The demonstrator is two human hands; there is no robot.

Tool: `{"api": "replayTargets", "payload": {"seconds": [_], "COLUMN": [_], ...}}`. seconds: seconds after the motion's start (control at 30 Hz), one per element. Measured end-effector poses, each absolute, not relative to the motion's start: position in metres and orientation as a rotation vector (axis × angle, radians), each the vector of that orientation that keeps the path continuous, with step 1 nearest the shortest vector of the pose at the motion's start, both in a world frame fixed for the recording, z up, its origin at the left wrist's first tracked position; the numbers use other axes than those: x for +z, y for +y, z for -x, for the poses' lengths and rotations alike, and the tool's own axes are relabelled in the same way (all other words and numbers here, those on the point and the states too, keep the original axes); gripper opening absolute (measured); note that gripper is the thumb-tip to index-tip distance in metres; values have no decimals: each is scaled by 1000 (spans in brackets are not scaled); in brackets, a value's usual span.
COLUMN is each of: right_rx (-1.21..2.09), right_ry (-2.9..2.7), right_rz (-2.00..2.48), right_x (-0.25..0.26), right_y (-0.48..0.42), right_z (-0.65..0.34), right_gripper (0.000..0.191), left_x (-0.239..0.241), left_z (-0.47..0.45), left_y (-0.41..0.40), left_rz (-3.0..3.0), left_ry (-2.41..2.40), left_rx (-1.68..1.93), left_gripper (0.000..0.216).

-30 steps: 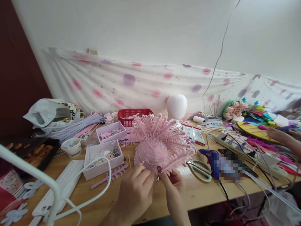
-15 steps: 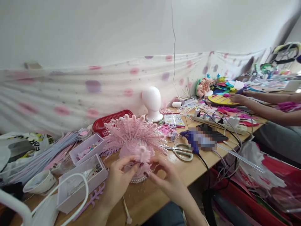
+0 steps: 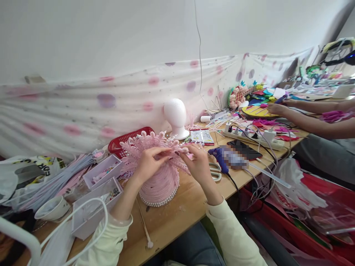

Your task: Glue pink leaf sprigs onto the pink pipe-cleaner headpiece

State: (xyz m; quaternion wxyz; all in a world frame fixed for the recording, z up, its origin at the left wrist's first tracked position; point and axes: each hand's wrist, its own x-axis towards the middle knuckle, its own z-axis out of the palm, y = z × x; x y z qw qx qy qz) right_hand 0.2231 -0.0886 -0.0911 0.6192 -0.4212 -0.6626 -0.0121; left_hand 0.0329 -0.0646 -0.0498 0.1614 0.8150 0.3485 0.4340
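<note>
— Both hands, what do they hold?
— Left hand (image 3: 149, 162) and right hand (image 3: 197, 162) pinch one pink spike (image 3: 177, 150) atop one pink headdress (image 3: 159, 173) on the table (image 3: 188, 207).
— Count the rest?
— Two trays (image 3: 103, 171), one red basket (image 3: 126, 142), one foam head (image 3: 175, 116), one glue gun (image 3: 222, 159).
— Changed?
— Hands rose from the base to the top; the spike lies level, left to right.

Matt foam, bare wood, shiny beads

The pink crown (image 3: 159, 173) looks like matt wound foam, edged with glossy pearl beads; the table (image 3: 180, 214) is smooth pale wood, the basket (image 3: 122, 142) red plastic mesh, the head form (image 3: 175, 116) matt white foam.
</note>
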Motion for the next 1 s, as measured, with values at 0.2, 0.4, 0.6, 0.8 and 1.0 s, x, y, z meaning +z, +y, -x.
{"api": "replayTargets", "payload": {"seconds": [0.2, 0.4, 0.6, 0.8, 1.0], "right_rx": [-130, -189, -150, -155, -154], "right_ry": [-1612, -1623, -1526, -1508, -1478], "right_rz": [969, 892, 940, 1030, 1068], "right_x": [-91, -97, -100, -94, -88], "right_y": [-91, -96, -96, -87, -79], "right_z": [-227, -213, -212, -210, -217], "right_gripper": [13, 7, 10, 13, 10], "left_x": [-71, -103, -103, -101, -115], "left_z": [1, -9, -22, -28, -25], "left_y": [-89, -105, -111, -105, -96], "left_rz": [-2523, -2825, -2910, -2945, -3030], "left_ry": [1225, 1513, 1660, 1727, 1689], "left_rx": [1334, 1037, 877, 807, 1019], "left_gripper": [17, 31, 36, 37, 36]}}
